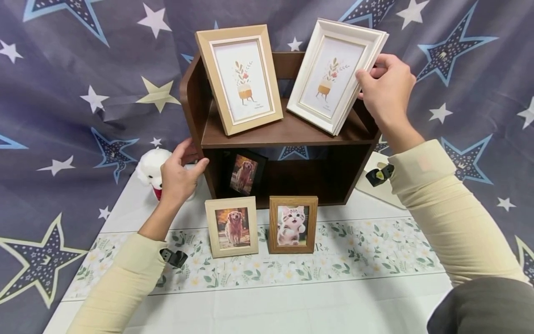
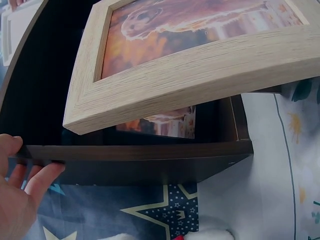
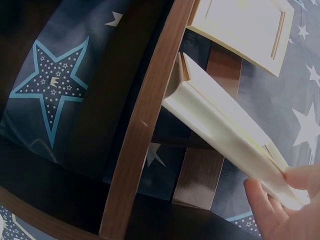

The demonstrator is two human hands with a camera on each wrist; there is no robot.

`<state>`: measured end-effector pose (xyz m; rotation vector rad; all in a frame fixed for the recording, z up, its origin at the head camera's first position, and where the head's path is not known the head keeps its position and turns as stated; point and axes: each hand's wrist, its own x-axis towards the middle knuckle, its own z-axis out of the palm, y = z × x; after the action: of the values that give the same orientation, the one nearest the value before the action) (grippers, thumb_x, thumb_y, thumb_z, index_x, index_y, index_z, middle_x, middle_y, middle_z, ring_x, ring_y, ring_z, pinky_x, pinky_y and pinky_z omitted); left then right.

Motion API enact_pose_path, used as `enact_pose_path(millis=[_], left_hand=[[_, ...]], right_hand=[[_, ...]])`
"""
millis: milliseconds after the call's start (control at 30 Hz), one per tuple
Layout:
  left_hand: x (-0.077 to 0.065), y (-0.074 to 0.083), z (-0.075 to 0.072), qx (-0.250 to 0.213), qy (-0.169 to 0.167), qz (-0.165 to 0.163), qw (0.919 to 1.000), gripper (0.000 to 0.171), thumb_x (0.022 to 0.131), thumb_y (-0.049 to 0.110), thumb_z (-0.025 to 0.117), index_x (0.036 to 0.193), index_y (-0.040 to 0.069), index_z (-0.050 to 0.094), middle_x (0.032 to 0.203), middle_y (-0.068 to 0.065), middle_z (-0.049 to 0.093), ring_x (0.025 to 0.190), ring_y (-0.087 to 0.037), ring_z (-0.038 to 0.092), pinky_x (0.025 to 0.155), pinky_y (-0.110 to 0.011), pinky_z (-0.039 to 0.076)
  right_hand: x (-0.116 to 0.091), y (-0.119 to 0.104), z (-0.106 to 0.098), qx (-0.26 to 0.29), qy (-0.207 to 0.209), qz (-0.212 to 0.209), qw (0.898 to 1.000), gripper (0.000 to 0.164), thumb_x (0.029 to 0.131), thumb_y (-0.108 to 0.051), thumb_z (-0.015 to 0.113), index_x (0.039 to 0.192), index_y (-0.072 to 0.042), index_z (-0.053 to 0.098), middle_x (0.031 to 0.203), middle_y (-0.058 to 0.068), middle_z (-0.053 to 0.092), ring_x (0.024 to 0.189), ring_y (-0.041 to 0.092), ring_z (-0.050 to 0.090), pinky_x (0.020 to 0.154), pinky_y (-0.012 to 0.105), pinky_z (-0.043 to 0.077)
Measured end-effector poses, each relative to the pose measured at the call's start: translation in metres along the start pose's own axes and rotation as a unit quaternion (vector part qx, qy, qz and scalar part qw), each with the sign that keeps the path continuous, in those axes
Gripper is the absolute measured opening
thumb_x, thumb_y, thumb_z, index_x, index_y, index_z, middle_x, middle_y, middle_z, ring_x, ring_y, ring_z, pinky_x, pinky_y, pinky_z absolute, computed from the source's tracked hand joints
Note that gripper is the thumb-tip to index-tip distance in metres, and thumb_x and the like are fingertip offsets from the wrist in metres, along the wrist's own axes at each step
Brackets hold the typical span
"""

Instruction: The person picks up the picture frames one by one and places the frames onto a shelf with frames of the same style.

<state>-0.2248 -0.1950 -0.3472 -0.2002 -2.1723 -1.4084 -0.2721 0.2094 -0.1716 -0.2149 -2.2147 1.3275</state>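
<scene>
My right hand pinches the right edge of a white photo frame with a plant-pot picture, thumb in front and fingers behind. This frame leans back on the upper level of a dark brown wooden shelf. Beside it on the left stands a light tan photo frame with the same picture. Low on the shelf's left side panel, my left hand grips the panel edge. The right wrist view shows the white frame edge-on between thumb and fingers.
A black photo frame with a dog picture stands in the lower compartment. In front are a pale wood frame and a brown frame. A white plush dog sits left, a pale flat object right. Behind hangs a starry curtain.
</scene>
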Motion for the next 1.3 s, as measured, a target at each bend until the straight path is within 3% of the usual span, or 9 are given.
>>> enact_pose_path(millis=[167, 300, 433, 533, 700, 900, 1100, 1300], left_hand=[[-0.001, 0.001, -0.001, 0.002, -0.003, -0.001, 1.0000, 0.055, 0.088, 0.003, 0.076, 0.141, 0.004, 0.059, 0.120, -0.019, 0.071, 0.093, 0.010, 0.060, 0.087, -0.008, 0.049], [0.000, 0.001, -0.002, 0.007, -0.004, -0.004, 1.0000, 0.055, 0.089, 0.004, 0.075, 0.141, 0.004, 0.058, 0.121, -0.019, 0.071, 0.093, 0.010, 0.060, 0.090, -0.014, 0.052], [0.000, 0.001, -0.001, 0.013, -0.004, -0.005, 0.9999, 0.056, 0.089, 0.005, 0.075, 0.142, 0.004, 0.058, 0.121, -0.019, 0.070, 0.093, 0.012, 0.059, 0.089, -0.013, 0.052], [-0.001, 0.000, -0.001, 0.012, -0.004, -0.006, 0.9999, 0.056, 0.089, 0.005, 0.075, 0.142, 0.006, 0.058, 0.121, -0.018, 0.071, 0.092, 0.013, 0.059, 0.085, -0.005, 0.047], [-0.001, -0.002, -0.002, 0.007, -0.001, 0.000, 1.0000, 0.054, 0.088, 0.004, 0.076, 0.140, 0.005, 0.060, 0.121, -0.018, 0.071, 0.093, 0.012, 0.060, 0.088, -0.012, 0.051], [0.000, -0.001, -0.002, 0.002, 0.000, 0.007, 1.0000, 0.055, 0.088, 0.004, 0.077, 0.140, 0.006, 0.060, 0.121, -0.018, 0.072, 0.093, 0.010, 0.061, 0.089, -0.014, 0.052], [0.000, -0.002, -0.002, -0.001, 0.000, 0.004, 1.0000, 0.055, 0.088, 0.004, 0.077, 0.140, 0.006, 0.060, 0.122, -0.018, 0.072, 0.094, 0.009, 0.061, 0.087, -0.007, 0.049], [0.000, -0.002, -0.001, 0.002, -0.004, 0.003, 1.0000, 0.056, 0.089, 0.004, 0.076, 0.141, 0.006, 0.059, 0.122, -0.018, 0.071, 0.100, -0.008, 0.066, 0.087, -0.006, 0.048]], right_hand=[[0.000, -0.001, 0.001, -0.005, -0.001, 0.001, 1.000, 0.039, 0.091, -0.021, 0.073, 0.129, -0.015, 0.069, 0.071, -0.019, 0.060, 0.057, -0.004, 0.063, 0.054, 0.011, 0.054], [0.000, -0.001, 0.000, -0.008, 0.000, 0.002, 1.000, 0.039, 0.091, -0.022, 0.073, 0.130, -0.016, 0.069, 0.071, -0.020, 0.060, 0.056, -0.003, 0.063, 0.054, 0.011, 0.054], [-0.003, 0.000, -0.001, -0.012, -0.003, -0.002, 1.000, 0.040, 0.090, -0.024, 0.074, 0.129, -0.015, 0.069, 0.074, -0.021, 0.062, 0.054, -0.005, 0.063, 0.054, 0.010, 0.054], [-0.009, 0.005, -0.002, -0.026, -0.007, -0.014, 1.000, 0.041, 0.090, -0.028, 0.074, 0.129, -0.015, 0.069, 0.082, -0.016, 0.066, 0.054, -0.007, 0.062, 0.055, 0.010, 0.054], [-0.019, 0.013, -0.003, -0.047, -0.003, -0.026, 0.999, 0.047, 0.089, -0.031, 0.073, 0.133, -0.015, 0.067, 0.098, -0.008, 0.070, 0.056, -0.009, 0.060, 0.055, 0.009, 0.053], [-0.024, 0.017, -0.005, -0.039, 0.011, -0.025, 0.999, 0.049, 0.087, -0.031, 0.073, 0.133, -0.013, 0.067, 0.099, -0.008, 0.071, 0.051, -0.010, 0.059, 0.052, 0.009, 0.051], [-0.034, 0.020, -0.009, -0.022, 0.007, -0.031, 0.999, 0.047, 0.089, -0.029, 0.073, 0.132, -0.011, 0.067, 0.098, -0.009, 0.070, 0.055, -0.007, 0.063, 0.054, 0.009, 0.052], [-0.047, 0.029, -0.014, 0.001, -0.007, -0.038, 0.999, 0.046, 0.090, -0.025, 0.072, 0.132, -0.008, 0.066, 0.097, -0.008, 0.070, 0.062, -0.006, 0.066, 0.056, 0.010, 0.054]])
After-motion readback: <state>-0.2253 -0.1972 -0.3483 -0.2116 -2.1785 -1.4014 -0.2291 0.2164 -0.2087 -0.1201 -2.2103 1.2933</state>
